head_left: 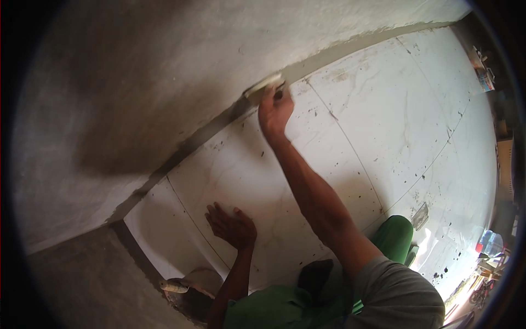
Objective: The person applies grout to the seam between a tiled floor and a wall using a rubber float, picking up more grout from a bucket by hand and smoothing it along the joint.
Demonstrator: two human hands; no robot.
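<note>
My right hand [276, 112] is closed on a pale, flat float [264, 86], partly hidden by the fingers and smeared by motion. The float lies against the grey cement strip [334, 55] along the foot of the wall. Spread flat with its fingers apart, my left hand [234, 226] rests on the white tiled floor [274, 186] and holds nothing.
A grey plastered wall [137, 71] rises along the far left. In the near left corner a pale tool handle [174, 286] juts over a dark rounded container [194, 299]. A grey flat piece [421, 216] lies right of my green-clad knee [395, 238]. Dark crumbs dot the tiles.
</note>
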